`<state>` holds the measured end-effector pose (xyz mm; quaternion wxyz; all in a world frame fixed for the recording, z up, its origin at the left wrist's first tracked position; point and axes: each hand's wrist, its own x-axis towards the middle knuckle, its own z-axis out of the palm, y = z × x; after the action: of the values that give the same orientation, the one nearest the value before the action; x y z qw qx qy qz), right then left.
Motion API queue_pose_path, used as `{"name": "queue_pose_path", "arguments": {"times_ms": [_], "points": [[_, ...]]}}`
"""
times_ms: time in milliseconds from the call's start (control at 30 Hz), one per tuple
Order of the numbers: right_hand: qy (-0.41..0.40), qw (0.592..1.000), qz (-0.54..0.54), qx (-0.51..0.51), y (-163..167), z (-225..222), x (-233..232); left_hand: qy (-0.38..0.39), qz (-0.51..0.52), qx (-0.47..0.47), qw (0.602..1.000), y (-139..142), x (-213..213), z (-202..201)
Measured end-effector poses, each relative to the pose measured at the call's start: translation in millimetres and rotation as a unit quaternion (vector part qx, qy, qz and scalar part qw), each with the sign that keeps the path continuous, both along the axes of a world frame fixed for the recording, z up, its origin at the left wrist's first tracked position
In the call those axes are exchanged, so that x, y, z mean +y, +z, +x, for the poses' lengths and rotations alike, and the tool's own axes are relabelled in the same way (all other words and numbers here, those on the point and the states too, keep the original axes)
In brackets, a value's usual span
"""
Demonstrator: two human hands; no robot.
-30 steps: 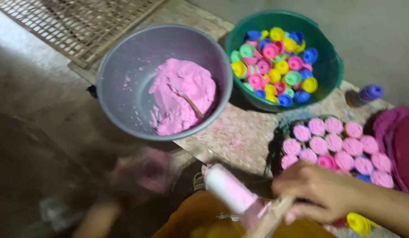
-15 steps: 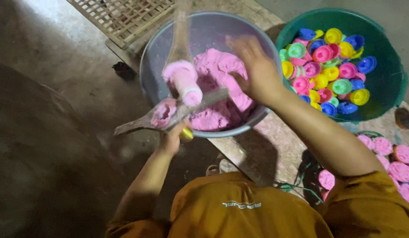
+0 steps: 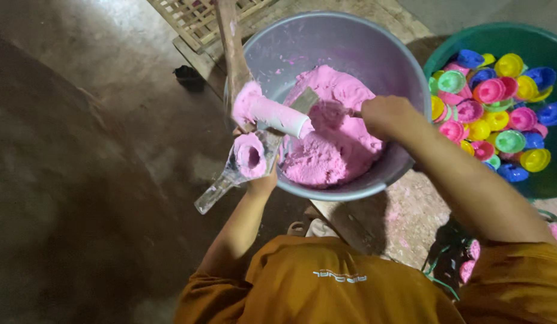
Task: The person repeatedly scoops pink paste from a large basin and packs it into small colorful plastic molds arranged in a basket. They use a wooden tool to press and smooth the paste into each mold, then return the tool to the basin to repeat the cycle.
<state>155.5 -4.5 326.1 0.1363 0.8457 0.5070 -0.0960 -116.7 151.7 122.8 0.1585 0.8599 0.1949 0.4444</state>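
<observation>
over the grey basin (image 3: 374, 42), rim overhanging the desk (image 3: 404, 219) edge: left hand (image 3: 261, 180), fingers closed on a clear scoop-like mould (image 3: 245, 165) packed with pink paste, a white cylinder (image 3: 278, 115) lying across it. right hand (image 3: 383, 115), fingers shut around a flat spatula (image 3: 311, 101) resting on the pink paste mound (image 3: 332, 138). step judged: filling and levelling the mould; next move likely needs a steady scrape. green tub (image 3: 500, 39) of coloured caps close at right; a wooden stick (image 3: 230, 42) leans at the rim; open floor (image 3: 80, 180) lies left.
</observation>
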Motion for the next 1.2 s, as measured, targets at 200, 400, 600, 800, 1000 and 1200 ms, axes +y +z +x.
{"name": "queue_pose_path", "arguments": {"times_ms": [200,400,600,800,1000,1200], "points": [[0.106,0.982,0.142,0.064,-10.6,-31.9,87.7,0.004,-0.015,-0.001,1.0,7.6,0.9,-6.1],[0.068,0.983,0.121,0.124,-61.2,-52.3,132.7,0.007,-0.019,-0.004,1.0,11.2,0.7,-4.4],[0.099,0.986,0.084,0.108,-72.0,-67.0,84.8,0.01,-0.018,-0.01,1.0,15.1,-3.0,-4.2],[0.16,0.981,-0.004,0.108,-77.4,-113.3,34.2,0.015,-0.012,-0.018,1.0,11.7,-1.9,-0.8],[0.071,0.956,0.053,0.281,-42.2,-108.1,12.3,0.006,-0.032,-0.024,0.999,41.5,2.2,-9.0],[0.08,0.885,0.191,0.417,39.8,-56.6,-90.4,0.018,-0.022,-0.104,0.994,156.1,8.3,-29.6]]}}
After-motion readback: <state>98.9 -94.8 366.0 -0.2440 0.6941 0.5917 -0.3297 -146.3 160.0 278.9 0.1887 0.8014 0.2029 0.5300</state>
